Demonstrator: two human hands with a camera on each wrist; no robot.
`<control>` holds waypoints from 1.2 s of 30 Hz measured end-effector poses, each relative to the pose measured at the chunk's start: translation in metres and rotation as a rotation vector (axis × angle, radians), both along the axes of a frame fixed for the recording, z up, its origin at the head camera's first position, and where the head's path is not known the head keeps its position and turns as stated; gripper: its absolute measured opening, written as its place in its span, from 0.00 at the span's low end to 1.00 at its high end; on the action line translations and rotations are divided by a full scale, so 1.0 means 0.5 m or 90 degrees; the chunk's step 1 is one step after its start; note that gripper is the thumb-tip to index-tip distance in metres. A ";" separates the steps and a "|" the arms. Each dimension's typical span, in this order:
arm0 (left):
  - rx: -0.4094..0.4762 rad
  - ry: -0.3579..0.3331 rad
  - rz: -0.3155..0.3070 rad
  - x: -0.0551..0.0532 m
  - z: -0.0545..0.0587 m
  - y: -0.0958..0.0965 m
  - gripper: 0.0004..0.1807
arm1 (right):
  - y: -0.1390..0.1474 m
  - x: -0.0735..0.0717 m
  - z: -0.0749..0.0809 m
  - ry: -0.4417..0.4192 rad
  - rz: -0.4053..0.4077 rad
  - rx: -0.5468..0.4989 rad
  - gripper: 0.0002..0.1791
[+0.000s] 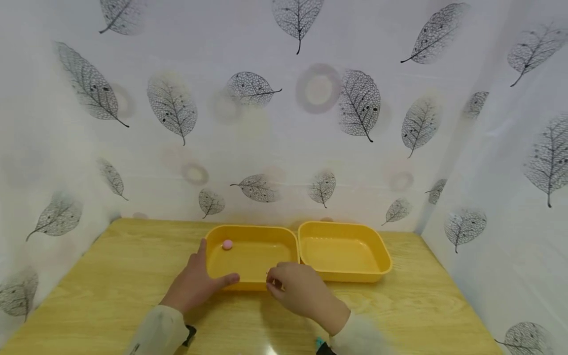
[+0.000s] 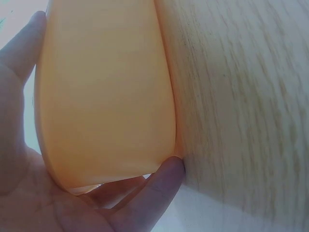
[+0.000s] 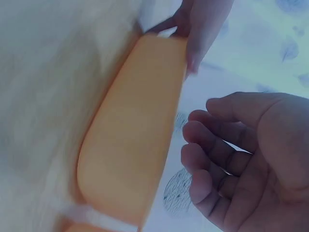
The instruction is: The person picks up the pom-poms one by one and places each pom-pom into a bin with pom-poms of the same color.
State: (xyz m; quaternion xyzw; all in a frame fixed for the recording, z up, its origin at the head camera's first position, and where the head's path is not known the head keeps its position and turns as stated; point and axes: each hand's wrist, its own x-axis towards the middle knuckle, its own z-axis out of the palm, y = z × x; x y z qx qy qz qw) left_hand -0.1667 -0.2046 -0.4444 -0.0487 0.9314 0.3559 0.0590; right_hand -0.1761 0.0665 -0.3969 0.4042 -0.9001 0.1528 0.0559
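Observation:
Two shallow yellow trays stand side by side, the left tray (image 1: 253,229) and the right tray (image 1: 355,276). My left hand (image 1: 197,280) holds the left tray by its near left corner, thumb along the front rim and fingers around the left end. In the left wrist view, the fingers wrap the tray's end low by the table. Inside that tray, a small round pink piece (image 1: 227,244) lies toward the back left. My right hand (image 1: 301,291) hovers at the near right corner of the left tray. Its fingers (image 3: 198,159) are loosely curled, with nothing visible in them.
Both trays rest on a wood-grain table (image 1: 146,256), near its back edge. A white leaf-patterned curtain (image 1: 284,148) rises behind the table and along both sides. Something small and teal (image 1: 320,342) shows beside the right wrist.

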 end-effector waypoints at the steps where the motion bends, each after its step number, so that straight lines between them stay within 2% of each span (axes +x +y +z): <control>1: -0.001 0.000 0.000 -0.001 -0.001 0.000 0.78 | -0.001 0.011 0.000 -0.003 0.009 0.004 0.05; 6: 0.000 0.000 -0.001 -0.002 -0.001 0.000 0.78 | -0.007 0.058 -0.003 -0.009 0.046 0.032 0.03; 10: -0.003 0.001 -0.002 -0.003 0.001 0.000 0.78 | -0.021 0.086 -0.005 -0.053 0.075 0.061 0.04; 15: -0.003 -0.005 -0.005 -0.002 0.004 0.000 0.78 | -0.037 0.107 -0.011 -0.107 0.097 0.085 0.04; 27: -0.004 -0.005 0.000 -0.003 -0.001 0.000 0.79 | -0.051 0.112 -0.022 -0.181 0.100 0.133 0.08; 36: -0.004 -0.001 -0.007 -0.002 -0.001 -0.002 0.78 | -0.052 0.115 -0.035 -0.197 0.102 0.137 0.10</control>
